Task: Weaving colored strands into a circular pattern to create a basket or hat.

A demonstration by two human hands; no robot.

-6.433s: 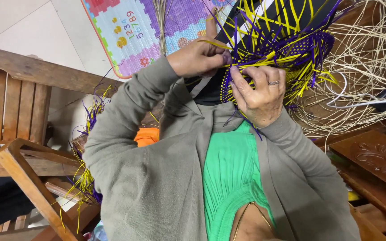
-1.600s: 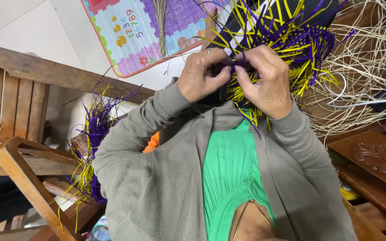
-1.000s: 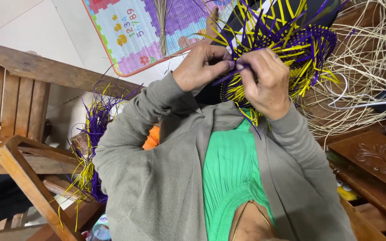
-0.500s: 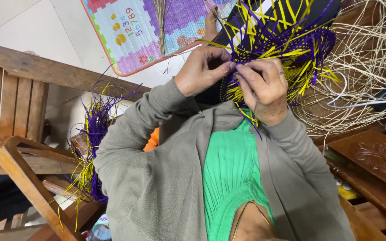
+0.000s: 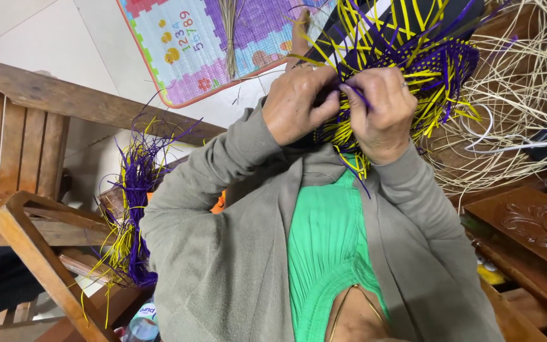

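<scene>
Both hands close on the weave: the left hand (image 5: 295,104) pinches with thumb and fingers together at the edge of the purple-and-yellow woven basket (image 5: 406,60), and the right hand (image 5: 381,107), just beside it, clamps a purple strand (image 5: 357,95) between fingertips and thumb. The step in hand looks like working one strand through the weave; the next move, I judge, calls for a steady pull while the left grip keeps the edge firm. The basket sits in front of the chest, above the green top (image 5: 327,240), loose yellow and purple ends bristling outward. Left of the basket, a bundle of purple and yellow strips (image 5: 134,209) rests by a wooden chair (image 5: 26,158).
</scene>
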